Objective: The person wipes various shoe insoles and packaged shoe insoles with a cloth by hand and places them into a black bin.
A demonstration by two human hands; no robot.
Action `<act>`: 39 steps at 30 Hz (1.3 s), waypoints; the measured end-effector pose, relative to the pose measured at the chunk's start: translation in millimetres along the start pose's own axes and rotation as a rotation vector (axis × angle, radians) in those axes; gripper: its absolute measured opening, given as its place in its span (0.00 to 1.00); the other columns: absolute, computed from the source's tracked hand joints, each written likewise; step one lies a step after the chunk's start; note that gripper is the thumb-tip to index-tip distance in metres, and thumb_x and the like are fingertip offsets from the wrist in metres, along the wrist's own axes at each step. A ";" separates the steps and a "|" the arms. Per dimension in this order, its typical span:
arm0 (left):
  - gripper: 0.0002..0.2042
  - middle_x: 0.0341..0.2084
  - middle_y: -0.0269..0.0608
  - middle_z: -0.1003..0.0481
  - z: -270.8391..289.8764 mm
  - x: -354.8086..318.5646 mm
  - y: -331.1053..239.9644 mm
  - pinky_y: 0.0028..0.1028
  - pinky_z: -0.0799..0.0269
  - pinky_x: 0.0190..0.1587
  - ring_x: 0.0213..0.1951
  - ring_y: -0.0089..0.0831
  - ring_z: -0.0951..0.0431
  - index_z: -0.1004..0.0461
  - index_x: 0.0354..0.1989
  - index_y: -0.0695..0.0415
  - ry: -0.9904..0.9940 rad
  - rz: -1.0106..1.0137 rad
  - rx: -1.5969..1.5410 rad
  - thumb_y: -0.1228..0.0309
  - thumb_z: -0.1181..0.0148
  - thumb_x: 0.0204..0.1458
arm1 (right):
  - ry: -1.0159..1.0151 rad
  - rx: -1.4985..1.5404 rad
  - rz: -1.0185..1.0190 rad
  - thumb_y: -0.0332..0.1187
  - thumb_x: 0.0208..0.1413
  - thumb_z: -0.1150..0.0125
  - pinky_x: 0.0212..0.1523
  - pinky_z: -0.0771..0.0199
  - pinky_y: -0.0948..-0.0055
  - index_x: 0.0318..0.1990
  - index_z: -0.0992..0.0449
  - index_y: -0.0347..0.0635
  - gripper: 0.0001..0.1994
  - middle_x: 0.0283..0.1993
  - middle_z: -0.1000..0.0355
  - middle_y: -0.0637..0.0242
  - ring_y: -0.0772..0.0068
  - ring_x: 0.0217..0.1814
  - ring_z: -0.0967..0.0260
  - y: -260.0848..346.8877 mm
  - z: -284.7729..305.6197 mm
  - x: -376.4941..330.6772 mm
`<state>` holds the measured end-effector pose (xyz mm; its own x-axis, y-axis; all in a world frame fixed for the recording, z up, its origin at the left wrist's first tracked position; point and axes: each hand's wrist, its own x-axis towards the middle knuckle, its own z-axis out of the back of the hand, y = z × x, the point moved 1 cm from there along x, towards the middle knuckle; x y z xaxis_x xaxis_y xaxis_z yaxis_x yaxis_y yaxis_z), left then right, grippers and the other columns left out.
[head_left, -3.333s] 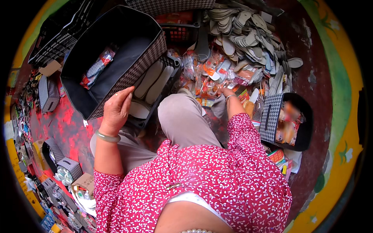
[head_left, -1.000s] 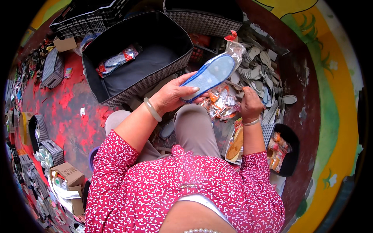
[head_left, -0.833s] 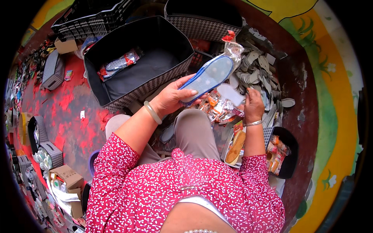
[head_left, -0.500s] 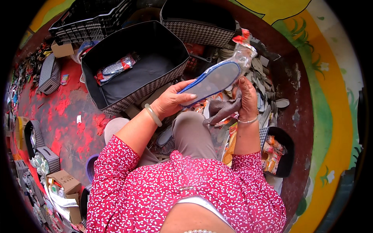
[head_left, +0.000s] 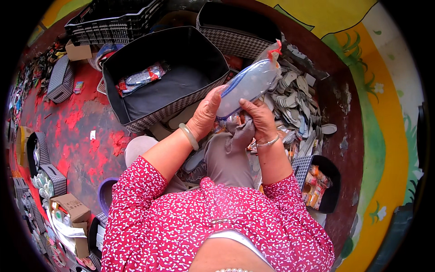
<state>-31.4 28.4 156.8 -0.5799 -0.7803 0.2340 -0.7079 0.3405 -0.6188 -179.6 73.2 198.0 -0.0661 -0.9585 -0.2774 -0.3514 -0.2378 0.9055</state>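
A blue-edged, pale insole (head_left: 247,90) lies inside a clear plastic bag with red at its top, tilted up to the right in front of me. My left hand (head_left: 205,115) holds the bag along its left edge, with most of the fingers hidden behind it. My right hand (head_left: 260,119) pinches the lower right side, thumb on top. A grey-brown cloth (head_left: 241,135) hangs from the right hand over my knee. In the large black-lined box (head_left: 181,97), left of the hands, rest several packaged insoles (head_left: 142,78).
Loose grey insoles (head_left: 294,97) are heaped right of my hands. A small box of orange packets (head_left: 318,183) stands near my right elbow. Behind are a black crate (head_left: 113,25) and another checked box (head_left: 235,38). A purple basin (head_left: 106,195) and cardboard box (head_left: 70,208) sit at left.
The bagged insole has come nearer and turned steeper. My right hand has moved left and down, its thumb now on the bag; my left thumb has shifted to the bag's edge.
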 end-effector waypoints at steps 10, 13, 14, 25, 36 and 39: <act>0.16 0.29 0.29 0.28 18.2 -2.6 -6.4 0.18 0.33 0.34 0.31 0.15 0.31 0.30 0.35 0.57 -0.276 -0.055 0.308 0.59 0.36 0.49 | 0.031 -0.006 -0.028 0.30 0.49 0.36 0.22 0.33 0.81 0.39 0.26 0.37 0.11 0.27 0.29 0.70 0.79 0.21 0.34 -22.1 -15.3 4.5; 0.08 0.24 0.25 0.30 11.1 -2.5 -12.5 0.16 0.35 0.31 0.28 0.13 0.33 0.29 0.30 0.56 -0.304 -0.075 0.344 0.70 0.35 0.48 | 0.059 -0.005 -0.001 0.30 0.50 0.36 0.23 0.32 0.83 0.40 0.27 0.37 0.11 0.31 0.28 0.68 0.81 0.22 0.34 -9.5 -11.1 3.1; 0.08 0.23 0.25 0.30 11.2 -2.7 -15.9 0.16 0.35 0.30 0.27 0.13 0.34 0.30 0.29 0.56 -0.308 -0.078 0.380 0.71 0.35 0.48 | 0.050 0.001 -0.016 0.30 0.50 0.37 0.23 0.32 0.83 0.40 0.27 0.37 0.11 0.32 0.28 0.68 0.82 0.22 0.34 -4.7 0.1 6.5; 0.10 0.25 0.22 0.32 10.9 -8.2 -23.0 0.13 0.39 0.31 0.28 0.11 0.36 0.31 0.31 0.55 -0.103 -0.083 0.498 0.71 0.34 0.47 | -0.245 0.278 0.137 0.40 0.61 0.52 0.21 0.29 0.77 0.41 0.28 0.38 0.14 0.34 0.26 0.61 0.74 0.22 0.30 41.3 57.9 26.0; 0.10 0.26 0.25 0.31 16.2 -0.6 -14.8 0.15 0.37 0.32 0.29 0.13 0.33 0.33 0.33 0.54 -0.178 -0.044 0.221 0.73 0.36 0.48 | 0.295 0.452 0.075 0.50 0.54 0.44 0.27 0.26 0.76 0.46 0.30 0.37 0.23 0.36 0.26 0.62 0.72 0.27 0.28 19.2 36.2 15.5; 0.11 0.26 0.25 0.31 17.8 0.2 -13.9 0.16 0.36 0.33 0.29 0.13 0.33 0.33 0.32 0.53 -0.178 -0.039 0.213 0.73 0.35 0.47 | 0.093 0.385 0.096 0.40 0.53 0.38 0.14 0.35 0.83 0.44 0.30 0.38 0.17 0.33 0.26 0.65 0.79 0.16 0.34 9.6 21.2 15.7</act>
<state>-14.5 14.1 152.2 -0.4608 -0.8768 0.1374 -0.6166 0.2049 -0.7602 -203.8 59.3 195.5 -0.0371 -0.9878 -0.1509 -0.6727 -0.0870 0.7348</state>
